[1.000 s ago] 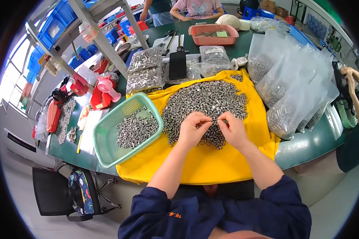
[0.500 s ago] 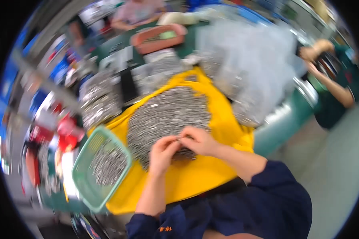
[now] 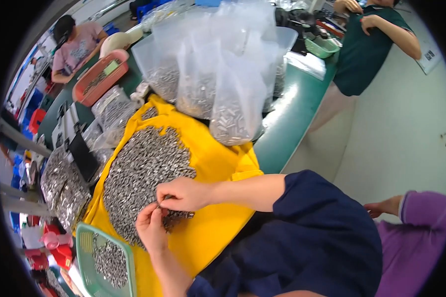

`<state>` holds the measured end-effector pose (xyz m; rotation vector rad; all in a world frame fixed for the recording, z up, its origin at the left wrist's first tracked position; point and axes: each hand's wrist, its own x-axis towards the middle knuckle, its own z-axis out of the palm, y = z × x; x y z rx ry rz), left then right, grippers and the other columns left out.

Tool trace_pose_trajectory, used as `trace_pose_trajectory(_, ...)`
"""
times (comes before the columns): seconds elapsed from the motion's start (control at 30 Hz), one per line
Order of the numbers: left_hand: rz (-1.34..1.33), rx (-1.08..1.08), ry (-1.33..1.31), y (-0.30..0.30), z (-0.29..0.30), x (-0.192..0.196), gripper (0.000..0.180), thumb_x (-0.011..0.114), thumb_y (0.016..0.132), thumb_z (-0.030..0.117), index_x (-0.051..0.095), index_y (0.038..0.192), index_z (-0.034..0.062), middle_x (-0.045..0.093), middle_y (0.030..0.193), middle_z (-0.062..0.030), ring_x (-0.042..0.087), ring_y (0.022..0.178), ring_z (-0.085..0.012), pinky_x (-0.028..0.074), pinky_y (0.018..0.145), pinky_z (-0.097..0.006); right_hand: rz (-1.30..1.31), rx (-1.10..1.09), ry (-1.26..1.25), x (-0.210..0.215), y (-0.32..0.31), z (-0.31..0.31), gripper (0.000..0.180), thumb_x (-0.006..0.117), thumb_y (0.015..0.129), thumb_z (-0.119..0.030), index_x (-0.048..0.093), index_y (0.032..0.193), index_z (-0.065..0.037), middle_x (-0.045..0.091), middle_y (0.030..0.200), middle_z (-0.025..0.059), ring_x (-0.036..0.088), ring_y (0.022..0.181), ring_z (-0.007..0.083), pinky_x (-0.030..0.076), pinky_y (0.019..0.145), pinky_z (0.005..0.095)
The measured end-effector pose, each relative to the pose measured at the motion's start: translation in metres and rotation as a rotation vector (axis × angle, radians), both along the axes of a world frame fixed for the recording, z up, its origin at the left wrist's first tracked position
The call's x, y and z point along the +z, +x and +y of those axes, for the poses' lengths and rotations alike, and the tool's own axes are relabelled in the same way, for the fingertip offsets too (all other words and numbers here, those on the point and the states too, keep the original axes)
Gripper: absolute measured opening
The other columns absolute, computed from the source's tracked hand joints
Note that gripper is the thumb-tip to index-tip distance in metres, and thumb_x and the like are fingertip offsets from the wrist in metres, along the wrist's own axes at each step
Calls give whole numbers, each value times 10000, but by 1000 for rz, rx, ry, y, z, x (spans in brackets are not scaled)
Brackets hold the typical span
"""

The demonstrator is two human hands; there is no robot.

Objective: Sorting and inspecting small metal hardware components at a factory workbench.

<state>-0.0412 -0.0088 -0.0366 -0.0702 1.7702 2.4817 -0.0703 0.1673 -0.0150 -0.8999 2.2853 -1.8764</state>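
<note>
A wide pile of small silvery metal parts (image 3: 139, 163) lies on a yellow cloth (image 3: 218, 218). Over the pile's near edge, my left hand (image 3: 152, 228) and my right hand (image 3: 186, 193) meet at the fingertips. Both are closed in a pinch. Whatever sits between the fingers is too small and too covered to make out. Just left of my left hand stands a green plastic basket (image 3: 80, 257) with a heap of similar metal parts (image 3: 110, 262) in it.
Clear plastic bags (image 3: 233, 94) of metal parts stand on the green table (image 3: 295, 116) beyond the cloth. A pink bin (image 3: 96, 89), a black flat object (image 3: 83, 157) and more bags (image 3: 64, 188) are at left. Someone in purple (image 3: 416, 242) is close on my right; others work farther off.
My view has swung to the right, so the cloth, pile and basket now appear farther left. A person in purple has come into view. My hands still meet in a pinch over the pile.
</note>
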Motion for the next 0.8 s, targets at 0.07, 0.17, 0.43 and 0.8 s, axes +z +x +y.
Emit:
trace_pose_trajectory(0.07,14,-9,-34,-1,-4,-3,159,509,798,-71,570,940,-35,598,857,-88,565,726,-137,475,698,-240,5,15,13,3,0,-1,100,530,797,-140,497,794,-45,564,678,90,556,618,238,421,547,335)
trace_pose_trajectory(0.17,38,-22,-127,-3,-6,-4,168,517,790,-83,575,942,-39,596,901,-95,568,771,-143,475,728,-245,108,-26,90,-2,-1,-2,109,537,791,-140,483,765,-48,539,662,98,538,626,284,414,551,374)
trace_pose_trajectory(0.43,103,-22,-253,-6,-8,-9,166,543,773,-100,592,919,-40,586,951,-96,553,846,-139,455,783,-248,188,-96,118,-9,-1,-8,117,529,779,-135,468,733,-47,523,631,122,530,611,320,407,544,406)
trace_pose_trajectory(0.8,138,3,-304,-6,-9,-9,157,542,763,-110,584,902,-51,579,951,-101,557,835,-146,461,773,-248,181,-61,103,-12,0,-10,120,549,779,-118,452,757,-51,507,636,116,520,615,314,395,533,395)
